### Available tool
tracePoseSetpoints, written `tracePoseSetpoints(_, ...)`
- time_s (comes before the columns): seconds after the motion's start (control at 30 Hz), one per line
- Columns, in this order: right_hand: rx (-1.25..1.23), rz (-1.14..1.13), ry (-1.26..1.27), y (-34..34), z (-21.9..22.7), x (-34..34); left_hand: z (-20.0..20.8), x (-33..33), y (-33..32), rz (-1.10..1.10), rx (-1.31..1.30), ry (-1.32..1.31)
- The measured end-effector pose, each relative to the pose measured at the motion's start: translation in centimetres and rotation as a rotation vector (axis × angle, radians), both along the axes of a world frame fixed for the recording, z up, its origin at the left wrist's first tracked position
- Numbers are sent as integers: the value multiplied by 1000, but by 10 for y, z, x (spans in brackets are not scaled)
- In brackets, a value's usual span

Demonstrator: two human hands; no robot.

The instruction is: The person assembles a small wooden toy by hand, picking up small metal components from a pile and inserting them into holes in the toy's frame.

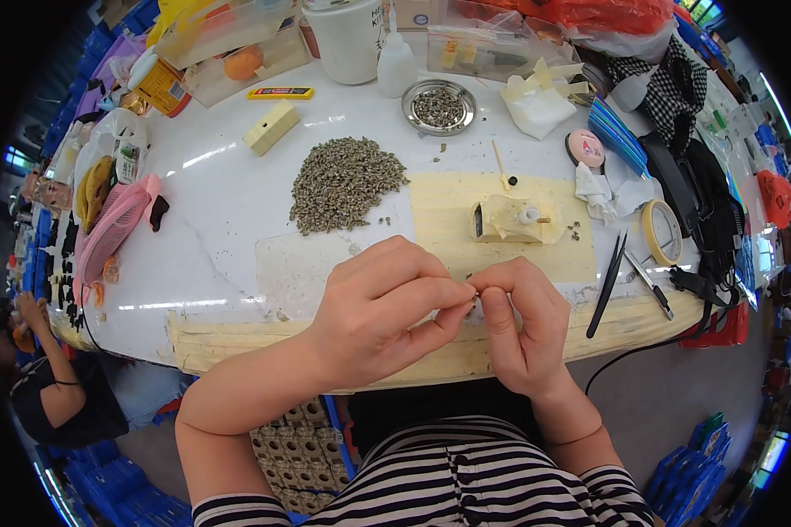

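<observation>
Left hand (382,307) and right hand (518,321) pinch one small grey part (475,299) between their fingertips. Behind them stand a yellow taped block (514,220) and a white bottle (396,63).

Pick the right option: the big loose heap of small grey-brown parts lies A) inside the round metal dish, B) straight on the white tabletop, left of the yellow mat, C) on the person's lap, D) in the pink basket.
B: the heap of small parts rests directly on the white table, left of the yellow mat; the metal dish holds only a separate small batch.

Our bare hands and striped top

We wear a black-and-white striped shirt (466,479); both forearms are bare, without gloves, rings or watch.
</observation>
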State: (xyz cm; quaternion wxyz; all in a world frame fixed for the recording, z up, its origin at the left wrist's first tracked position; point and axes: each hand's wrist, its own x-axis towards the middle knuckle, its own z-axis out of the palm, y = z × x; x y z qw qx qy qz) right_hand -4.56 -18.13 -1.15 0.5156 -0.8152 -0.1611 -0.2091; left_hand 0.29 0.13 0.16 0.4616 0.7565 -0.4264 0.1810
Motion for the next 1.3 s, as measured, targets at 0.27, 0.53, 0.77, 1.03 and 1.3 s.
tracePoseSetpoints(0.27, -57, -71, -152, 0, -4, 1, -1, -1, -1, 19, 39, -14)
tracePoseSetpoints(0.53, -141, -84, -266, 2, 1, 1, 0, 0, 0, 43, 29, 62)
tracePoseSetpoints(0.77, -28, -47, -95, 0, 0, 1, 2, 0, 0, 33, -4, 7)
tracePoseSetpoints(1.03, 29, -37, -24, -3, -2, -3, -1, 0, 1, 25, 52, -36)
tracePoseSetpoints(1.3, -56, -54, -208, 0, 1, 0, 0, 1, 0, 55, 20, 10)
